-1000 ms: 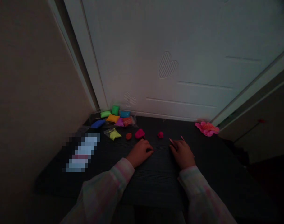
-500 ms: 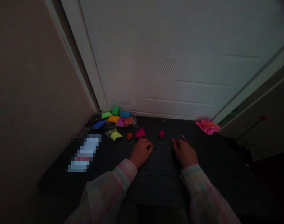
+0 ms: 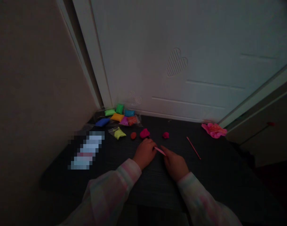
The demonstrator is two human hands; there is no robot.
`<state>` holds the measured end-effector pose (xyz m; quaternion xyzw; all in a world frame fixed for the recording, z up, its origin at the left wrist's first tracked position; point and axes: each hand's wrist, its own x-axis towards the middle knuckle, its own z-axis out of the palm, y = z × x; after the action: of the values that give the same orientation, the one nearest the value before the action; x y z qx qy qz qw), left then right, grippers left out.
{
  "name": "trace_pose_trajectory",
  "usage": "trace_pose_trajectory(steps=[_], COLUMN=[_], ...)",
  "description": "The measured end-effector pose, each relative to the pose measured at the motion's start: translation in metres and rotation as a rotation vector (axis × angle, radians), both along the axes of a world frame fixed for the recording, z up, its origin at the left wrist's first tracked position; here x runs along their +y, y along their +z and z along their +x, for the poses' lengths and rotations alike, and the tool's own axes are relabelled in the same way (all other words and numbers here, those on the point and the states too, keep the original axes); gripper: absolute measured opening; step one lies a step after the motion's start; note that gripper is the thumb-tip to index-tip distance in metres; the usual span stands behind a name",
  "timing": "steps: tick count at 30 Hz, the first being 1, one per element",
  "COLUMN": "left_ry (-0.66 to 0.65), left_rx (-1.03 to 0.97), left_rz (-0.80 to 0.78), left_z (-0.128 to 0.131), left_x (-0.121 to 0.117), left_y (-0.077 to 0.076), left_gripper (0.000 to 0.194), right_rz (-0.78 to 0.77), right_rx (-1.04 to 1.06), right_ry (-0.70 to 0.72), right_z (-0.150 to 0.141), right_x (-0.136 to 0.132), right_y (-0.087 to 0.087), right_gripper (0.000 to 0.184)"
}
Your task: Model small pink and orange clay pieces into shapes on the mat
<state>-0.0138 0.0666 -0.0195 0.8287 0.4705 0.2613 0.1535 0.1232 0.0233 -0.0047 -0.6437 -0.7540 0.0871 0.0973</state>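
My right hand (image 3: 175, 164) is closed around a flat pink modelling tool (image 3: 160, 151), which points left. The tool's tip reaches the fingertips of my left hand (image 3: 145, 153). That left hand rests on the dark table with its fingers curled in; whatever they hold is hidden. Just beyond its knuckles sits a magenta clay lump (image 3: 144, 133), with a small orange-red clay ball (image 3: 133, 135) to its left. A smaller magenta clay piece (image 3: 165, 135) lies farther right. On the table right of my right hand is a thin pink stick (image 3: 193, 147).
Several coloured clay packets (image 3: 117, 117) are heaped at the back left, and a yellow clay packet (image 3: 120, 133) lies before them. A blurred-out bright oblong (image 3: 88, 150) is at the left. At the back right sits a pink flower (image 3: 214, 130). A white door panel (image 3: 143, 62) rises behind the table.
My right hand has moved left, away from the thin stick, bringing the flat pink tool to my left hand's fingers. The view has shifted slightly; my left hand stays in place, curled.
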Motion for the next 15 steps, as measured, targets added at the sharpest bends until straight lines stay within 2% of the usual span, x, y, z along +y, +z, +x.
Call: trace_pose_trajectory(steps=[4, 9, 15], left_ry=[0.005, 0.005, 0.003], left_rx=[0.011, 0.02, 0.016], left_rz=[0.017, 0.02, 0.02], left_z=[-0.0001, -0.0005, 0.0001], left_x=[-0.0004, 0.0005, 0.0006], left_y=[0.0004, -0.0007, 0.0001], left_gripper=[0.018, 0.015, 0.016], right_rz=[0.056, 0.069, 0.066], right_rx=[0.069, 0.081, 0.026], right_ry=[-0.089, -0.063, -0.121], right_z=[0.0, 0.0032, 0.0024], right_x=[-0.0007, 0.0008, 0.0007], right_y=[0.0029, 0.0021, 0.0018], right_gripper=[0.044, 0.035, 0.039])
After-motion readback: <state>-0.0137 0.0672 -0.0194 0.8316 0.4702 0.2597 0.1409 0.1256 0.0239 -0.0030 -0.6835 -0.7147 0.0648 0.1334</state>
